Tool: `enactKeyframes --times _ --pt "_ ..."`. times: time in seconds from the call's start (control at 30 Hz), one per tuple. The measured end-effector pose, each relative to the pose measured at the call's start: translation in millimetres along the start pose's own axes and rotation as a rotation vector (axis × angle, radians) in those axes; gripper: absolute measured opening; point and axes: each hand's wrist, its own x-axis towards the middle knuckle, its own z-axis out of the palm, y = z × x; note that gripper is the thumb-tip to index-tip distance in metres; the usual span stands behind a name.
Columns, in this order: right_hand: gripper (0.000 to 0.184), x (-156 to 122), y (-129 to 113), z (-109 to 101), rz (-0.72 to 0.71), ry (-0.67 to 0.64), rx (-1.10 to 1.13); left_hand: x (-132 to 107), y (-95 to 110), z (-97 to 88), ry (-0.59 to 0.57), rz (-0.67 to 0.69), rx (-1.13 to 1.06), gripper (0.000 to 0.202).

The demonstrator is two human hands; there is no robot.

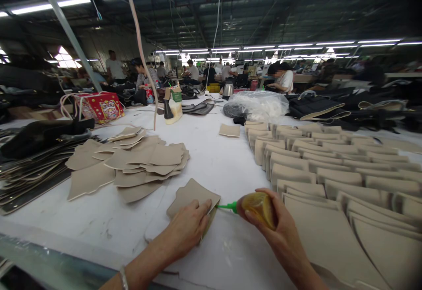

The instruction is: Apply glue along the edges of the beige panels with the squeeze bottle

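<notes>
The long white worktable point(211, 158) bears a loose heap of flat beige cut leather pieces point(138, 162) at left, overlapping rows of beige rectangular panels point(329, 167) at right, a single beige notched leather piece point(191, 193) at the near edge and a red patterned bag point(100, 106) farther back.

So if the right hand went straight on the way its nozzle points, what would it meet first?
The beige piece under the left hand; the green nozzle of the right hand's bottle sits at its edge, seemingly touching.

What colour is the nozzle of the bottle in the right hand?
Green: the nozzle of the bottle shows clearly in the head view.
</notes>
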Motion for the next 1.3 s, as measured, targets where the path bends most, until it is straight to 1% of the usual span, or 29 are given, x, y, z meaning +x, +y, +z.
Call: enactKeyframes --times 0.1,0.13,0.27,0.33,0.43,0.57,0.63,0.7,0.83,1.03,1.1,1.17,1.3 --pt "0.05 -1.3 -0.7 -0.3 0.019 -0.11 0.038 0.8 0.5 -1.1 0.004 -0.005 0.015 0.046" --pt "0.05 -0.8 -1.1 -0.6 0.02 -0.104 0.036 1.2 0.6 -1.4 0.007 -0.005 0.017 0.046" --pt "0.05 5.1 -1.8 -1.2 -0.023 0.053 -0.027 2.3 -0.3 -1.7 0.007 0.0 0.006 0.046" --pt "0.05 6.2 -0.7 -1.0 -0.055 0.095 -0.061 2.8 -1.1 -1.2 0.006 0.001 -0.001 0.046" --pt "0.049 3.1 1.9 -0.4 -0.094 0.088 -0.098 3.2 -2.2 -0.4 0.01 0.003 -0.006 0.046" --pt "0.048 -0.7 3.2 0.3 -0.071 0.045 -0.057 3.5 -2.8 0.1 0.013 0.011 -0.017 0.045" --pt "0.047 -0.2 3.1 0.7 -0.067 0.08 -0.056 3.7 -2.8 0.3 0.013 0.008 -0.015 0.045" --pt "0.047 0.5 3.5 1.0 -0.091 0.116 -0.085 4.0 -2.8 0.8 0.018 0.005 -0.011 0.045" --pt "0.048 0.1 4.9 0.6 -0.132 0.092 -0.119 5.1 -3.3 2.5 0.023 0.016 -0.016 0.045" --pt "0.048 1.9 3.9 -0.4 -0.096 0.105 -0.094 5.6 -3.7 1.6 0.032 0.005 -0.026 0.045" --pt "0.049 1.0 4.1 -0.4 -0.077 0.083 -0.084 5.4 -3.9 1.2 0.03 0.005 -0.038 0.045" --pt "0.05 -1.9 4.6 -0.1 -0.039 0.032 -0.049 5.2 -4.2 1.6 0.03 0.007 -0.051 0.045" --pt "0.049 -10.0 2.0 2.1 0.051 -0.077 0.08 4.8 -4.7 2.9 0.033 -0.004 -0.085 0.045"
